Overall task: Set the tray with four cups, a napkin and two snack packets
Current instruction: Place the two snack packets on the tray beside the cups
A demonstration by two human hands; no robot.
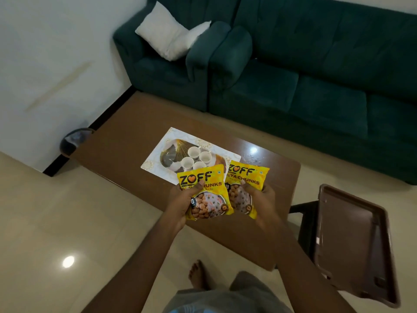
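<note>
Yellow packets point(204, 190), white cups point(194, 152)

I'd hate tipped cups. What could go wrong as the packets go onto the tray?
The four cups sit bunched on the tray; a packet landing close might knock one. The left hand holds the left packet, the right hand the right packet, so neither is free to steady a cup.

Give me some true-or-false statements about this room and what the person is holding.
1. The left hand grips the left packet, the right hand the right packet. True.
2. The tray holds three cups. False: four cups stand on it.
3. Both packets lie on the tray. False: both are in the hands.
4. White cushions lie on the green sofa. True.
5. The brown chair stands left of the table. False: it stands to the right.
</note>
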